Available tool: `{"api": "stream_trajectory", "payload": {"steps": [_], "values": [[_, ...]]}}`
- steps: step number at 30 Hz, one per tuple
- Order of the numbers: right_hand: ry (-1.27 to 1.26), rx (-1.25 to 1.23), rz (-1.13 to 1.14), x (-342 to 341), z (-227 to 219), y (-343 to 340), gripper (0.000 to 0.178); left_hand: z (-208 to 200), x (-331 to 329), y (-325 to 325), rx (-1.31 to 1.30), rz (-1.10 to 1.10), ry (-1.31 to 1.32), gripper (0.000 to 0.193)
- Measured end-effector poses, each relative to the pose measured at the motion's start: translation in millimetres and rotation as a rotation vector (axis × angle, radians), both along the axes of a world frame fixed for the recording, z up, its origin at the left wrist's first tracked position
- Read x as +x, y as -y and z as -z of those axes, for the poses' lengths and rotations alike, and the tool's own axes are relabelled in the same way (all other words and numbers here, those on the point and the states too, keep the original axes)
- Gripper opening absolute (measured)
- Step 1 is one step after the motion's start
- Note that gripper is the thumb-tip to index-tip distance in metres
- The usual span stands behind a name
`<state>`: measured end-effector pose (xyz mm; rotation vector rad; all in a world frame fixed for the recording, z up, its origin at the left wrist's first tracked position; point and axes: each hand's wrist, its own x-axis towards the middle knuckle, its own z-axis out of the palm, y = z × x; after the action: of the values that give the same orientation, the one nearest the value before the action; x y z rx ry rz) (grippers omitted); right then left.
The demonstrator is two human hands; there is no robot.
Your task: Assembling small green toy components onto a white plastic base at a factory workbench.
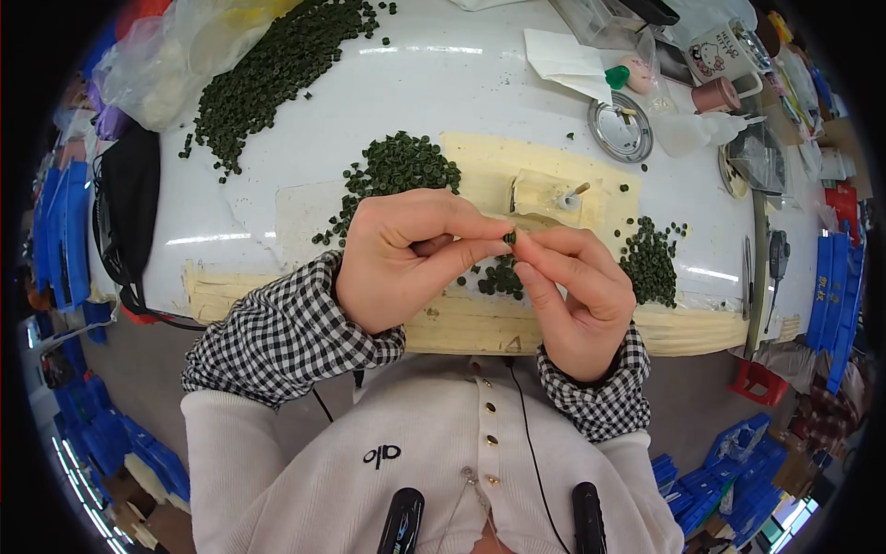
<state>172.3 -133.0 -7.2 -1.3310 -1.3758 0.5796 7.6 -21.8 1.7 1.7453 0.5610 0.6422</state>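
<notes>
A small dark green cap-like part (508, 238) is pinched between the fingertips of both hands, just above the table's near edge. My left hand (392, 258) reaches it with thumb and forefinger pressed together. From the other side, my right hand (586, 300) grips it with closed fingers. Beyond my left hand lies a pile of similar green parts (397, 166). A few more green parts (503, 277) lie beneath the fingertips, and another pile (651, 263) is to the right. Behind the hands stands a cream block (540, 189) with a short peg in it.
A large green heap (277, 69) and a clear plastic bag (175, 69) lie at the far left. Far right are a round metal dish (621, 129), a white mug (724, 54) and a white paper (568, 63). Wooden edging (443, 332) runs along the table front.
</notes>
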Motion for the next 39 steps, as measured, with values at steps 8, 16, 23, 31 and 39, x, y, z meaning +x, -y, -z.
{"api": "stream_trajectory", "payload": {"steps": [8,16,23,31,39], "values": [[0.135,0.054,0.003,-1,-1,-1,0.030,6,0,-1,0.055,0.008,0.016,0.019],[0.045,0.030,0.029,-2,0,-1,0.030,-1,1,-2,0.112,0.000,-0.031,0.019],[0.058,0.039,0.035,-2,1,-1,0.030,-2,0,-2,0.081,-0.012,-0.046,0.016],[0.042,0.062,0.075,-1,6,-1,0.027,1,-1,-2,0.064,-0.020,-0.039,0.016],[0.402,-0.025,0.418,33,-18,-16,0.020,0,-1,-1,0.026,-0.028,-0.038,0.015]]}}
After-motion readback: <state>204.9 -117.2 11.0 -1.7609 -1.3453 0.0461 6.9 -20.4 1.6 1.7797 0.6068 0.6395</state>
